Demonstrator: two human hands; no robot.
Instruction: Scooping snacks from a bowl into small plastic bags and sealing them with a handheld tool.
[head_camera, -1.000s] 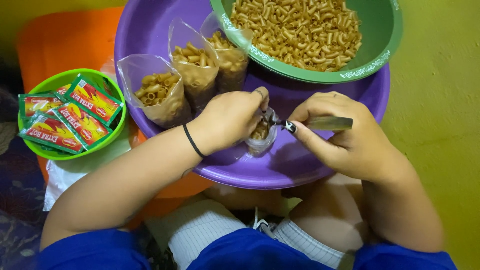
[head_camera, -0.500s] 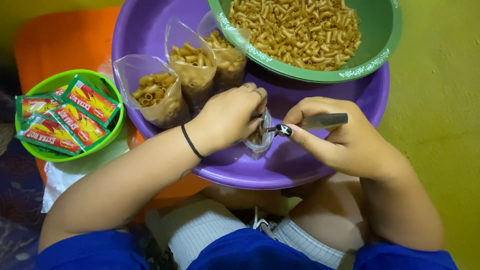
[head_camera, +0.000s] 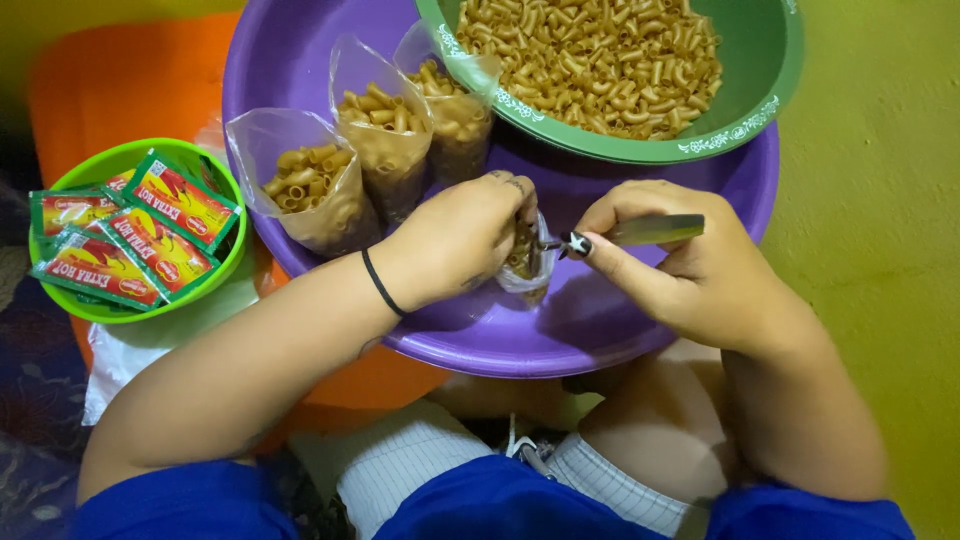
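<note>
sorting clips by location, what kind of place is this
Probably a home floor used for hand-packing snacks: the person sits low over a purple basin, with a green bowl of macaroni snacks, filled clear bags and sachets.

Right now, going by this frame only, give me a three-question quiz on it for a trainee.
1. True or false: the left hand holds a small clear bag of macaroni over the purple basin.
2. How many filled bags lean in the basin beside the green bowl? A) one B) three C) five
3. What lies in the lime-green bowl at the left?

Key
1. True.
2. B.
3. Red and green sachets.
</note>
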